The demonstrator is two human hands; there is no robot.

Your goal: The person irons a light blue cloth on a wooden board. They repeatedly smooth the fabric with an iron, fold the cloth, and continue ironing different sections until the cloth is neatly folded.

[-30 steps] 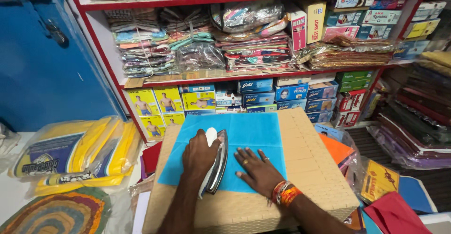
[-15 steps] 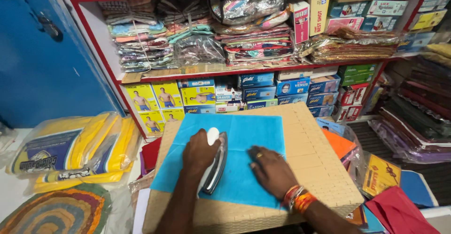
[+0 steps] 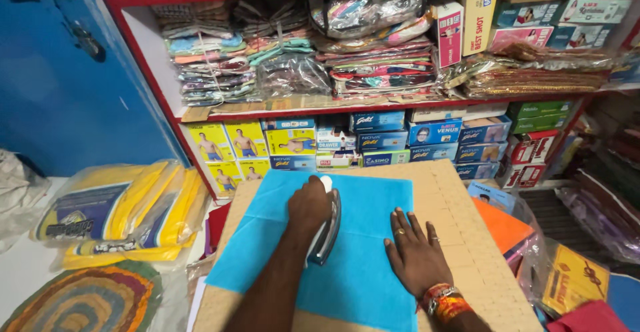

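Observation:
A bright blue cloth (image 3: 363, 275) lies spread flat on a tan cardboard-coloured board (image 3: 460, 219). My left hand (image 3: 309, 205) grips the handle of a grey clothes iron (image 3: 328, 231), which rests on the middle of the cloth with its white tip near the cloth's far edge. My right hand (image 3: 417, 255) lies flat on the cloth to the right of the iron, fingers spread. It wears rings and orange-red bangles at the wrist, and it holds nothing.
Red shelves (image 3: 373, 107) behind the board carry stacked packed garments and small boxes. Yellow plastic-wrapped packs (image 3: 120, 209) and a round striped mat (image 3: 87, 302) lie on the left. Orange cloth (image 3: 503, 225) and more packets sit at the right. A blue door (image 3: 60, 85) stands at the far left.
The iron has slid a little toward the cloth's far edge under my left hand. My right hand has shifted rightward across the cloth, still flat.

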